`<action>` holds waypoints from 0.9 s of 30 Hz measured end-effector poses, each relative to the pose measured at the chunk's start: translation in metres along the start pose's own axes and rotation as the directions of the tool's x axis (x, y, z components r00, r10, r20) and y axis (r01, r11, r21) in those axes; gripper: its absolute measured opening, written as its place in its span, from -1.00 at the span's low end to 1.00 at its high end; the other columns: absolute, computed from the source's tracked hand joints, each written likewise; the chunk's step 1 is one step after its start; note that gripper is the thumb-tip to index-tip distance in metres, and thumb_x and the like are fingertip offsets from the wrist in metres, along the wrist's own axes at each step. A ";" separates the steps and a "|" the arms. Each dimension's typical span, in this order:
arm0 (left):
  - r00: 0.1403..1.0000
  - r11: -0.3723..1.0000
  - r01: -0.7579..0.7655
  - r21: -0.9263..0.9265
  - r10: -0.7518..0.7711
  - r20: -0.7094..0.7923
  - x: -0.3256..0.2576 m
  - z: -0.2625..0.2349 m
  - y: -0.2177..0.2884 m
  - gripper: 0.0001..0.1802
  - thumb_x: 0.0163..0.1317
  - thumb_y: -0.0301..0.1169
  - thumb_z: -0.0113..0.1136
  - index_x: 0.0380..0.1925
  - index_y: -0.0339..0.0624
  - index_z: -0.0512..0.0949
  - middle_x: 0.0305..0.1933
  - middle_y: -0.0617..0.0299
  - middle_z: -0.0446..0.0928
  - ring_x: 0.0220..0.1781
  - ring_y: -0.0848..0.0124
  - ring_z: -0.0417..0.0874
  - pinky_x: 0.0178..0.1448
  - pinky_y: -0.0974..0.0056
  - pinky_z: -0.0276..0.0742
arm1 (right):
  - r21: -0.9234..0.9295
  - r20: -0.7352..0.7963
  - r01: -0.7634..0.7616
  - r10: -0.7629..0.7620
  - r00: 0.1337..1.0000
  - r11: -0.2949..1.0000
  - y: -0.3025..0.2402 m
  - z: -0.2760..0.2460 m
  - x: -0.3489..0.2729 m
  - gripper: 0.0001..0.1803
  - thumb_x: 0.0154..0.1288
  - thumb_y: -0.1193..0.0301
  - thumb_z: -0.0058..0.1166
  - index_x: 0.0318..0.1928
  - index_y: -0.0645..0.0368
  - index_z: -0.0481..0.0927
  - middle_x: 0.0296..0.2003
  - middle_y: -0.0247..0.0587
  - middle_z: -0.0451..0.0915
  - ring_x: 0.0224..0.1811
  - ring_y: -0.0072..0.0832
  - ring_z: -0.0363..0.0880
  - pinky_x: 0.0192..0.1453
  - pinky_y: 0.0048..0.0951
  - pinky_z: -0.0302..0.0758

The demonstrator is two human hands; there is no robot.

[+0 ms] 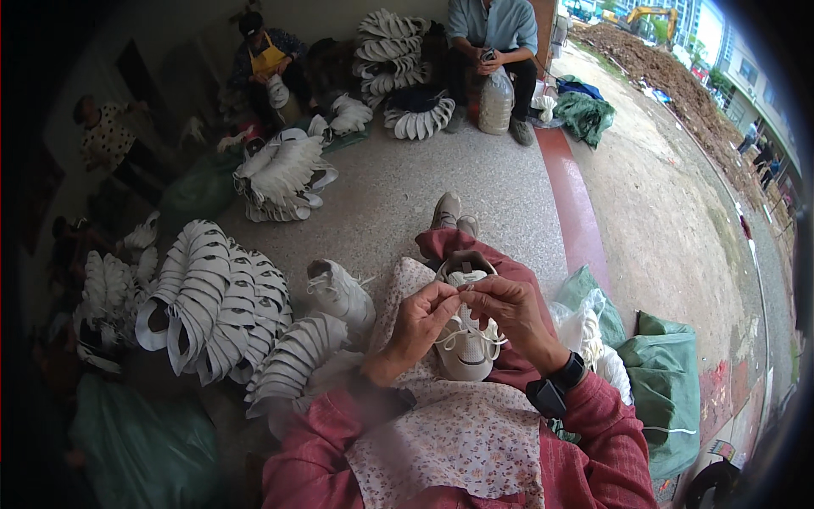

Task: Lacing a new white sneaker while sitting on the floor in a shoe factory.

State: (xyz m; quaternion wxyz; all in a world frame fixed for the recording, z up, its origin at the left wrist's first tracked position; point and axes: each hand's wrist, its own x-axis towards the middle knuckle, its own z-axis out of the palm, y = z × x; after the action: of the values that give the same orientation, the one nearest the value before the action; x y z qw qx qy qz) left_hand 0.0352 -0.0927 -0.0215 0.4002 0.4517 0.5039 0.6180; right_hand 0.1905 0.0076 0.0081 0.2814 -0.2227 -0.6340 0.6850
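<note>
The person's left hand and right hand meet with fingers bent in a pinch above a white laced shoe, though I can't tell whether they grasp anything. The shoe rests on the person's lap, toe nearest the body, with fanned white shoe pieces to the left and a green sack to the right.
</note>
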 end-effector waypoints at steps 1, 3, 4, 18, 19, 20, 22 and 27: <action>1.000 1.000 0.007 -0.006 -0.007 -0.004 0.001 0.000 -0.001 -0.87 0.45 -0.38 0.14 -0.20 -0.20 0.57 -0.39 0.58 0.42 -0.37 0.80 0.32 -0.35 0.59 0.22 | -0.053 -0.017 -0.042 0.041 0.999 0.998 -0.004 0.000 0.000 -0.82 0.38 0.38 0.21 -0.12 0.22 0.71 -0.39 -0.44 0.59 -0.44 -0.75 0.51 -0.43 -0.68 0.43; 0.998 0.998 0.050 0.032 -0.049 -0.037 -0.002 0.005 -0.001 -0.90 0.40 -0.42 0.17 -0.19 -0.19 0.59 -0.32 0.48 0.51 -0.36 0.69 0.43 -0.34 0.52 0.30 | -0.100 -0.044 -0.105 0.101 0.994 0.989 -0.003 -0.003 -0.001 -0.81 0.38 0.36 0.22 -0.13 0.21 0.70 -0.42 -0.46 0.59 -0.46 -0.76 0.50 -0.44 -0.69 0.41; 0.997 0.997 0.068 0.024 -0.067 -0.029 -0.003 0.006 0.001 -0.90 0.40 -0.42 0.17 -0.19 -0.19 0.59 -0.32 0.48 0.51 -0.36 0.69 0.43 -0.34 0.52 0.30 | -0.027 -0.079 -0.107 0.104 0.991 0.994 0.004 -0.012 0.002 -0.81 0.38 0.34 0.22 -0.12 0.19 0.70 -0.46 -0.47 0.58 -0.48 -0.76 0.48 -0.46 -0.70 0.38; 0.571 0.465 -0.760 0.455 0.141 0.809 -0.052 -0.008 -0.045 -0.41 0.27 -0.25 0.20 0.24 -0.33 0.38 0.32 -0.07 0.40 0.41 0.10 0.40 0.47 0.18 0.32 | -0.228 -0.055 0.075 -0.089 0.995 0.971 -0.157 -0.050 0.058 -0.76 0.40 0.41 -0.03 -0.16 0.34 0.62 -0.47 -0.34 0.47 -0.63 -0.60 0.35 -0.56 -0.52 0.30; 0.569 0.484 -0.751 0.449 0.129 0.812 -0.051 -0.004 -0.043 -0.41 0.28 -0.26 0.20 0.24 -0.34 0.37 0.31 -0.06 0.41 0.40 0.10 0.40 0.46 0.17 0.32 | -0.309 0.091 0.113 -0.089 0.992 0.944 -0.194 -0.093 0.076 -0.71 0.41 0.35 -0.03 -0.08 0.32 0.62 -0.46 -0.36 0.48 -0.60 -0.61 0.36 -0.54 -0.54 0.29; 0.557 0.490 -0.756 0.434 0.133 0.820 -0.047 -0.002 -0.043 -0.41 0.28 -0.26 0.20 0.24 -0.34 0.37 0.31 -0.06 0.41 0.40 0.10 0.40 0.46 0.17 0.32 | -0.352 0.309 0.311 -0.204 0.929 0.883 -0.238 -0.105 0.087 -0.70 0.42 0.31 -0.01 -0.03 0.27 0.62 -0.45 -0.38 0.50 -0.56 -0.65 0.40 -0.50 -0.57 0.34; 0.562 0.573 -0.686 0.448 0.027 0.827 -0.039 0.004 -0.049 -0.40 0.29 -0.29 0.20 0.27 -0.36 0.36 0.34 -0.05 0.39 0.42 0.11 0.39 0.44 0.16 0.35 | -0.436 0.228 0.310 -0.230 0.946 0.845 -0.258 -0.137 0.072 -0.69 0.43 0.29 0.00 -0.03 0.26 0.61 -0.44 -0.37 0.51 -0.55 -0.65 0.40 -0.49 -0.57 0.35; 0.585 0.610 -0.656 0.444 0.039 0.810 -0.041 0.003 -0.047 -0.42 0.29 -0.29 0.20 0.25 -0.35 0.38 0.33 -0.06 0.40 0.42 0.10 0.38 0.45 0.15 0.34 | -0.730 0.027 0.310 -0.428 0.903 0.608 -0.323 -0.097 0.047 -0.65 0.46 0.22 0.00 0.00 0.25 0.61 -0.39 -0.34 0.54 -0.51 -0.65 0.42 -0.44 -0.60 0.39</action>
State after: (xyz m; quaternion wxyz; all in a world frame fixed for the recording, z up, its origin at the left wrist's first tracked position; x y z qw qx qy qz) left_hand 0.0514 -0.1224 -0.0740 0.2159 0.8734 0.3840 0.2078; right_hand 0.2530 0.1232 0.3221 0.3536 -0.2296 -0.8594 0.2892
